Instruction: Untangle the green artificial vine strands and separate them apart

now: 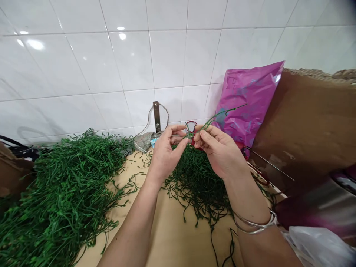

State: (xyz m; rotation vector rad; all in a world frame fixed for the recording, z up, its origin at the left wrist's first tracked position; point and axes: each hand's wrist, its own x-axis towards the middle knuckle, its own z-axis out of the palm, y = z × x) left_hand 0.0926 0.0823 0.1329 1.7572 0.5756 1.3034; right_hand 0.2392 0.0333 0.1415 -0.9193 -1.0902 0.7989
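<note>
Between thumb and fingers, my right hand (218,148) pinches a thin green plastic stem (222,112), whose long end points up and to the right. My left hand (171,148) has its thumb and fingertips closed around the stem's other end, left of my right hand. Below both hands lies a dark green heap of loose stems (203,178), partly covered by my right wrist. A larger pile of brighter green branched stems (69,193) spreads over the left side of the table. Red scissor-like handles (191,124) show behind my fingers, mostly hidden.
A pink plastic bag (250,100) leans on the white tiled wall (167,52). Brown cardboard (300,122) stands at the right, with a shiny metal container (322,207) and a clear plastic bag (319,244) before it. A metal bracket (157,116) stands upright at the back. The table (172,237) is light wood.
</note>
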